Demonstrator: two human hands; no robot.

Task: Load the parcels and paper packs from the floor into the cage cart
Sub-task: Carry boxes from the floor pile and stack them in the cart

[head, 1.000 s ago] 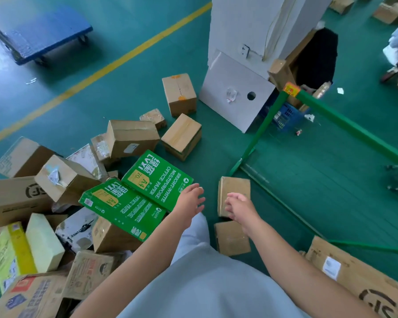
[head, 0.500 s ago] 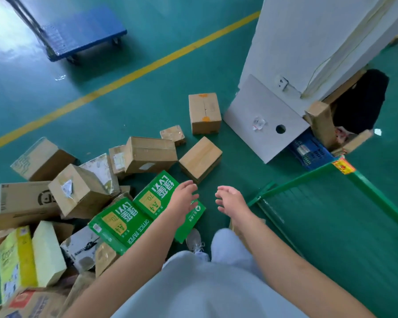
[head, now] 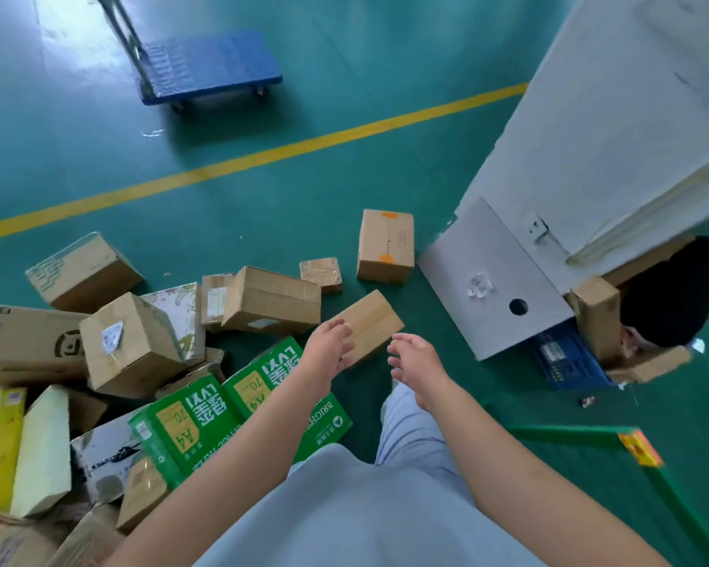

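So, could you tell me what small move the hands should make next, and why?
Probably lower both hands onto the small brown box and grip its sides: the left hand and right hand hover open and empty either side of it, nearest on the floor.

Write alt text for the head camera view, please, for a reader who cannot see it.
A person's two empty hands, left hand and right hand, reach toward a small brown box on a green floor. Cardboard parcels and green paper packs lie piled at left; a green cart frame stands at right.
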